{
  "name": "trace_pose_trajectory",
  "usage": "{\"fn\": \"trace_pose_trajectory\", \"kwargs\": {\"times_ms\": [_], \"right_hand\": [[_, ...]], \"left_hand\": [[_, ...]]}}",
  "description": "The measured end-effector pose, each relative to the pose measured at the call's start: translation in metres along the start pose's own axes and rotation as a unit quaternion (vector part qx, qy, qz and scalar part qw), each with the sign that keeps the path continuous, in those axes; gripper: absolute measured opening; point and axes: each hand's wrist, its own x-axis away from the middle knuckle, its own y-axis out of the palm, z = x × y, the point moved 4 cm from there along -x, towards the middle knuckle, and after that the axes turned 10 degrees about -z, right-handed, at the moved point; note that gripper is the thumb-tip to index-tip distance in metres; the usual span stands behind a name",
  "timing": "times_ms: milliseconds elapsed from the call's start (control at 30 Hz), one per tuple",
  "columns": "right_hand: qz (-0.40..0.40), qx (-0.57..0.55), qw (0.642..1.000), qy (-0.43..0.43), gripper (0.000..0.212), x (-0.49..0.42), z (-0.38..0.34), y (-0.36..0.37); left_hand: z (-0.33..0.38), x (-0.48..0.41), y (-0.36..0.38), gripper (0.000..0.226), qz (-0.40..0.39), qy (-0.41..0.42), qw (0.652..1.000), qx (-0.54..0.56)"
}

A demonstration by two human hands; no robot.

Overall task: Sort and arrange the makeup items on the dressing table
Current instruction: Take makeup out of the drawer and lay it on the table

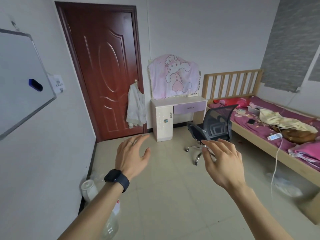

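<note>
The left hand [133, 158] and right hand [223, 163] are held out ahead, fingers [138, 138] loosely spread, holding nothing. Across the room, the dressing table's counter [178, 100] stands beside the door [103, 75].

The room is seen through a single wide-angle view taken from head height, faced forward and tilted down across the tiled floor [173, 196]. The left hand [132, 158] and right hand [223, 163] are caught close to the lens in the lower foreground, while the dressing table [164, 115] is framed well beyond them against the far wall, between the door [107, 75] and the bed [284, 111].
</note>
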Motion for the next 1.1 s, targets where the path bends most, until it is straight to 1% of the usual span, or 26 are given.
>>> {"fn": "trace_pose_trajectory", "kwargs": {"times_ms": [67,300,600,833,1100], "right_hand": [[-0.01,-0.005,1.0,0.006,0.027,-0.033,0.015,0.016],[-0.034,-0.005,0.999,0.022,0.029,-0.16,0.063,0.086],[-0.052,0.001,0.998,0.041,0.03,-0.346,0.103,0.184],[-0.061,-0.009,0.996,0.07,0.03,-0.473,0.154,0.255],[-0.077,-0.038,0.994,0.07,0.027,-0.638,0.233,0.354]], "left_hand": [[-0.006,-0.033,0.014,0.047,0.0,-0.006,1.0,0.005],[-0.039,-0.169,0.072,0.047,-0.009,-0.008,1.0,0.003],[-0.087,-0.383,0.147,0.043,-0.028,0.017,0.999,0.014],[-0.108,-0.534,0.225,0.044,-0.069,0.033,0.997,0.012],[-0.131,-0.708,0.326,0.042,-0.075,0.029,0.996,0.027]]}}
